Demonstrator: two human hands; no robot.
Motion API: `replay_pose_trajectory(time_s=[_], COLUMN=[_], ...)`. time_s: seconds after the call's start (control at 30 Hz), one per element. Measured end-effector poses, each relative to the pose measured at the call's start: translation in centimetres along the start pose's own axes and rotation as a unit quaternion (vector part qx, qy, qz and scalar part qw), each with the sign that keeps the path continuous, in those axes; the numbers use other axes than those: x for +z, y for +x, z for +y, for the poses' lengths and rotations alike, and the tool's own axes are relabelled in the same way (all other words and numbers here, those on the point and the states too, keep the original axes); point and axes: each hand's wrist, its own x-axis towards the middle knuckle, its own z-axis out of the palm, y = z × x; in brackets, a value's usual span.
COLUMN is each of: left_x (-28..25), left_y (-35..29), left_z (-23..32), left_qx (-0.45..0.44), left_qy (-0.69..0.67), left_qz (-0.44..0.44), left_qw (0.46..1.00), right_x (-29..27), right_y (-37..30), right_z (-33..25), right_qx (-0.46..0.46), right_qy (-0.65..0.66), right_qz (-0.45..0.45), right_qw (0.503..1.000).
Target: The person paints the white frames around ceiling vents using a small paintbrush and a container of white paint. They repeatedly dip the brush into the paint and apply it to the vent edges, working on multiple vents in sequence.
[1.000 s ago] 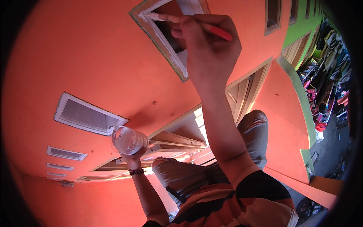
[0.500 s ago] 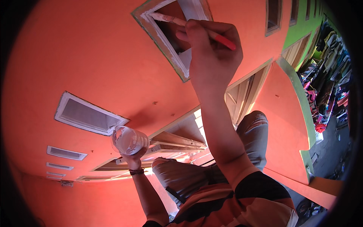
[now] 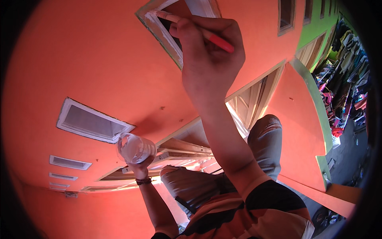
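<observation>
A paintbrush (image 3: 217,41) with a red-ended handle is pinched in my right hand (image 3: 215,59), up near the top of the view. Its whitish bristles touch the painted frame (image 3: 162,38) of a small wall opening, close to that frame's left corner. White paint covers part of the frame, while its outer edge looks grey-green. Lower on the left, my left hand (image 3: 140,168) grips a clear plastic tub (image 3: 137,149) from beneath. White paint shows inside the tub and smears its wall. A dark bracelet circles the left wrist.
The orange wall (image 3: 99,51) holds several more white-framed openings, one (image 3: 91,121) beside the tub. Wooden door frames (image 3: 254,95) stand below. To the right, an orange partition (image 3: 296,119) has a green edge; beyond it hang many clothes (image 3: 354,67). My bent knees (image 3: 266,139) show beneath my arms.
My right hand has shifted left and slightly up with the paintbrush, moving the bristles along the frame toward its left corner. My left hand and the tub stay nearly still.
</observation>
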Motion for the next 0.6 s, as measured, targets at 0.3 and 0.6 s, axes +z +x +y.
replay_pose_trajectory(time_s=[0.3, 0.6], left_x=[0.8, 1.2], left_y=[0.2, 0.0], left_z=[0.8, 1.2], left_qx=[-0.02, -0.033], left_qy=[-0.015, -0.012], left_qz=[-0.009, -0.008], left_qw=[1.0, 0.999], right_x=[-1.4, -1.8], right_y=[0.0, -1.7], right_z=[1.0, 2.3], right_qx=[-0.098, -0.089], right_qy=[0.02, 0.053], right_qz=[0.065, 0.077], right_qw=[0.993, 0.992])
